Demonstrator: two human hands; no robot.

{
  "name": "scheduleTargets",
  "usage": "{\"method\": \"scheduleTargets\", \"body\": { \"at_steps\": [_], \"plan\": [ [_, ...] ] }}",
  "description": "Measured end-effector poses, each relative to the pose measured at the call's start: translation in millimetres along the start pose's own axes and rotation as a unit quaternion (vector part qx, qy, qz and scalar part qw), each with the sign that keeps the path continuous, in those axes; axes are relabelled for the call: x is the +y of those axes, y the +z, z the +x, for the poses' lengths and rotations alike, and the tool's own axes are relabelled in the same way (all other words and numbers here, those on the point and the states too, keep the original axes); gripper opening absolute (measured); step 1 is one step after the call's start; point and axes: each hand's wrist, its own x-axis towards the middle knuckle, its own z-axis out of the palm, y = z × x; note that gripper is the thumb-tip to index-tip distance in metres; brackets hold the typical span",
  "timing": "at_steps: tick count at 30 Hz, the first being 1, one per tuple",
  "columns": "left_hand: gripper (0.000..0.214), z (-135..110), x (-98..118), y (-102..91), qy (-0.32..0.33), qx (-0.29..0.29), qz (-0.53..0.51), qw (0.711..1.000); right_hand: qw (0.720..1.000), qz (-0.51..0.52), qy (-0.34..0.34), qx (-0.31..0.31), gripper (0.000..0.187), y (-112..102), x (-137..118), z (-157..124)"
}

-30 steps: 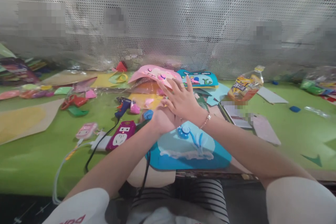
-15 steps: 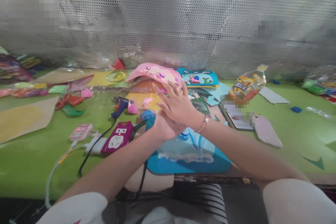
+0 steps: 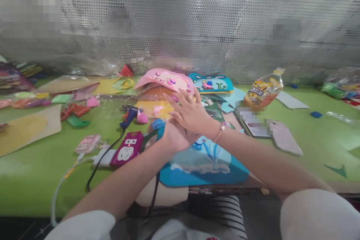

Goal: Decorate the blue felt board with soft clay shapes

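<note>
My right hand (image 3: 189, 114) lies palm down across my left hand (image 3: 177, 138), its fingers stretched and spread. The left palm faces up underneath, and most of its fingers are hidden. Whether anything sits between the two palms I cannot see. Below the hands is a blue picture board (image 3: 202, 178) with a light blue middle, blue plant-like strands and a whitish band along the bottom. Just left of the hands rests a lump of blue clay (image 3: 158, 124) in wrapping, and a pink lump (image 3: 142, 117) lies farther left.
A glue gun (image 3: 129, 117) and a purple power strip (image 3: 128, 150) with cables lie left. Pink (image 3: 168, 78) and blue (image 3: 212, 83) decorated pictures stand behind. At right are a drink bottle (image 3: 264, 90), a phone (image 3: 286, 138) and a tablet-like object (image 3: 254, 123). A perforated metal screen (image 3: 180, 18) rises behind.
The hands stay pressed together in nearly the same place, with only a very slight shift. The view has moved a little; nothing on the table has visibly been moved.
</note>
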Motion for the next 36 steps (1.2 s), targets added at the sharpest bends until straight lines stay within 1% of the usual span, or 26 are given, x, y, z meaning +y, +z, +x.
{"method": "scheduleTargets", "body": {
  "at_steps": [3, 6, 8, 11, 13, 15, 17, 20, 22, 24, 27, 28, 31, 34, 36],
  "plan": [
    [0.047, -1, 2, 0.6, 0.011, -0.007, -0.003, 1.0, 0.999, 0.023, 0.039, -0.013, 0.052, 4, 15, -5],
    [0.052, -2, 3, 0.4, 0.022, -0.013, -0.009, 1.0, 0.996, 0.061, 0.056, -0.025, 0.052, 2, 25, -5],
    [0.051, -2, 1, -0.5, 0.022, -0.016, -0.012, 1.0, 0.996, 0.064, 0.058, -0.011, 0.052, -2, 22, 0],
    [0.047, -2, -3, -2.7, 0.014, -0.021, -0.009, 1.0, 0.997, 0.057, 0.044, 0.017, 0.052, -5, 3, 10],
    [0.054, -2, -7, -5.0, 0.009, -0.027, 0.0, 1.0, 0.997, 0.065, 0.019, 0.024, 0.05, -3, -12, 15],
    [0.064, -1, -8, -7.5, 0.008, -0.032, 0.01, 0.999, 0.996, 0.081, 0.006, 0.023, 0.05, 0, -21, 17],
    [0.065, 1, -8, -8.6, 0.008, -0.033, 0.017, 0.999, 0.996, 0.092, 0.008, 0.012, 0.05, 5, -19, 16],
    [0.052, 1, -6, -6.0, 0.002, -0.037, 0.022, 0.999, 0.996, 0.084, 0.021, -0.006, 0.049, 12, -4, 12],
    [0.048, 0, -5, -2.4, 0.002, -0.042, 0.021, 0.999, 0.998, 0.066, 0.014, -0.019, 0.048, 14, 1, 10],
    [0.05, -1, -6, 0.7, 0.011, -0.044, 0.016, 0.999, 0.998, 0.058, 0.015, -0.02, 0.048, 12, -2, 11],
    [0.059, -3, -6, 2.5, 0.034, -0.044, 0.009, 0.998, 0.997, 0.074, 0.02, -0.014, 0.05, 9, -12, 12],
    [0.06, -3, -6, 2.3, 0.039, -0.045, 0.009, 0.998, 0.997, 0.076, 0.013, -0.016, 0.049, 8, -14, 12],
    [0.056, -1, -4, 1.1, 0.037, -0.052, 0.01, 0.998, 0.998, 0.058, -0.009, -0.031, 0.045, 12, -9, 10],
    [0.052, 0, -2, 0.1, 0.028, -0.052, 0.01, 0.998, 0.998, 0.044, 0.014, -0.036, 0.045, 18, -2, 8],
    [0.05, 0, -2, 0.0, 0.027, -0.051, 0.009, 0.998, 0.998, 0.047, 0.032, -0.023, 0.047, 18, -1, 8]
  ]
}}
